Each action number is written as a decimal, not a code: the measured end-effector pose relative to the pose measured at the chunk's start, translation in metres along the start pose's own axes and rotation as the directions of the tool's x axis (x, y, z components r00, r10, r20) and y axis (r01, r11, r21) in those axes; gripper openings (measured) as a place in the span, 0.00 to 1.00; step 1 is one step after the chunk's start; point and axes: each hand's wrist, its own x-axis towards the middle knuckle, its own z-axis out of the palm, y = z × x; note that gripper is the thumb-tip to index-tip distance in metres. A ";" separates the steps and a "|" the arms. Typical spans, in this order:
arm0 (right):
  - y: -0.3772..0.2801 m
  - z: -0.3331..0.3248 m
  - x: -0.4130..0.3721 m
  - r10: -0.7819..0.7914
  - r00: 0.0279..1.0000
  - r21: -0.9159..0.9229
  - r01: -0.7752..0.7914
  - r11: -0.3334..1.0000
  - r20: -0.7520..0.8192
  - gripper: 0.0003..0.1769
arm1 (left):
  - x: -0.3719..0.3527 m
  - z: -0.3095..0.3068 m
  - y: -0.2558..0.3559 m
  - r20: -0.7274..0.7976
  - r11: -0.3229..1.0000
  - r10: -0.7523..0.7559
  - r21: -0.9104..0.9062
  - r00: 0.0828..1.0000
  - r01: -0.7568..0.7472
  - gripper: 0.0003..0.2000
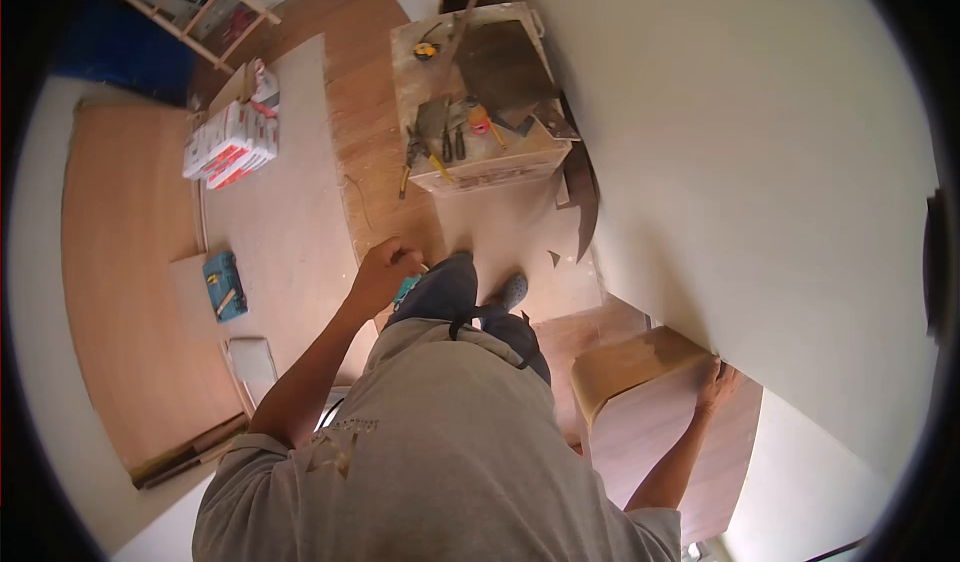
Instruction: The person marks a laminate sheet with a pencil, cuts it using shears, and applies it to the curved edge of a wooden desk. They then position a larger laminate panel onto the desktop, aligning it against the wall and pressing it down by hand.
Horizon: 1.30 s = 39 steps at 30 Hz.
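Observation:
My left hand [388, 270] is beside my left thigh, its fingers curled. A teal object [406, 290] shows just below these fingers, partly hidden by the hand and my leg; I cannot make out what it is. On my other side, my right hand [718, 386] is closed at the far edge of a wooden box-like cabinet [650, 432], close against the wall. The cabinet has a pale face and a brown, rounded end. Some fingertips of the right hand are hidden, and a small dark spot shows beside them.
Ahead stands a worn worktable [490, 174] bearing pliers [412, 147], a tape measure [427, 51], an orange-capped bottle [478, 119] and dark sheets [505, 62]. Leftward are stacked white-and-red boxes [232, 144], a teal tool case [225, 287] and a wooden ladder [195, 22]. A wall [740, 162] borders the right.

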 end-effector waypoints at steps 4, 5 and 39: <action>-0.014 -0.006 -0.013 0.006 0.993 -0.056 -0.013 0.998 -0.119 0.34 | 0.049 0.015 0.024 0.238 0.921 -0.015 0.382 0.971 -0.080 0.22; -0.030 -0.017 -0.018 -0.006 0.975 -0.144 -0.027 0.989 -0.222 0.31 | 0.062 0.019 0.022 0.254 0.920 -0.017 0.384 0.967 -0.085 0.22; -0.594 0.485 0.249 0.399 0.851 0.386 -0.514 0.766 0.341 0.24 | 0.135 -0.155 -0.138 -0.116 0.908 -0.415 0.003 0.902 0.418 0.24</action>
